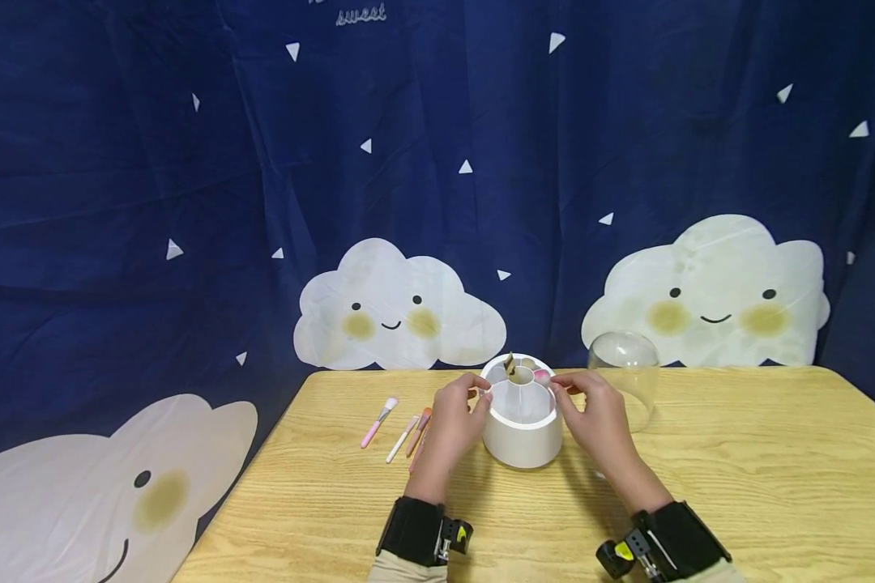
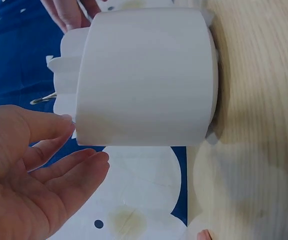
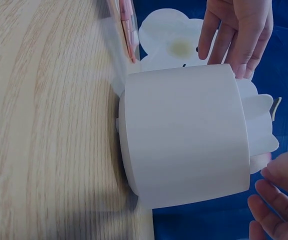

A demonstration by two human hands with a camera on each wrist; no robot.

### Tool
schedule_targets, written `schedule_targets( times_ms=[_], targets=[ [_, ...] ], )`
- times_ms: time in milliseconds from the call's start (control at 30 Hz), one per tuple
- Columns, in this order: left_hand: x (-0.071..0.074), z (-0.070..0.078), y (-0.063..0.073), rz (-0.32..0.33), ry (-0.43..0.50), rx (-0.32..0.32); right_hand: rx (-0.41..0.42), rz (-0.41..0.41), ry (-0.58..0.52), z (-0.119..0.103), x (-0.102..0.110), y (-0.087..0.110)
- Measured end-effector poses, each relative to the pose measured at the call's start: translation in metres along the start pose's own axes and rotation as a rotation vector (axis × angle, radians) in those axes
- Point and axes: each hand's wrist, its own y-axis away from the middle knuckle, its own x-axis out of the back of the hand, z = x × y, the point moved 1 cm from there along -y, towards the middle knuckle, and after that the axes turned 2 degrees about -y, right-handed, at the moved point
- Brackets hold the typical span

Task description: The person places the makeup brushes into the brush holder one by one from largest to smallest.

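Observation:
A round white cosmetics organizer stands on the table, its top split into compartments by pale dividers. A small gold-coloured item sticks up from its middle; its kind is unclear. Inside, by the right rim, lies a pink rounded piece. My left hand is at the rim's left side, fingers relaxed, fingertips touching or very near it. Opposite, my right hand has loosely bent fingers at the right rim, beside the pink piece. Whether they touch that piece, I cannot tell.
Several makeup brushes, among them a pink one and a white one, lie left of the organizer. A clear dome-shaped cover stands to the right, behind my right hand. A blue curtain hangs behind the wooden table.

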Motion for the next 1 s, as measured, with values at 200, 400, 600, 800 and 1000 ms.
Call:
schedule_targets(
  times_ms=[200,400,600,800,1000],
  targets=[
    [0.011,-0.006,-0.002,0.027,0.028,0.028,-0.002,0.009,-0.008,0.0,0.0,0.0],
    [0.036,-0.03,-0.003,0.102,-0.021,0.095,-0.021,0.007,-0.021,-0.001,-0.001,0.001],
    [0.066,-0.065,0.004,0.129,-0.114,0.293,-0.029,-0.003,-0.019,-0.002,-0.002,0.001],
    [0.078,-0.095,0.012,0.086,-0.246,0.405,-0.021,0.001,-0.008,-0.002,-0.003,0.001],
    [0.082,-0.109,0.016,0.031,-0.303,0.476,-0.002,0.01,-0.008,-0.004,-0.003,0.001]
  ],
)
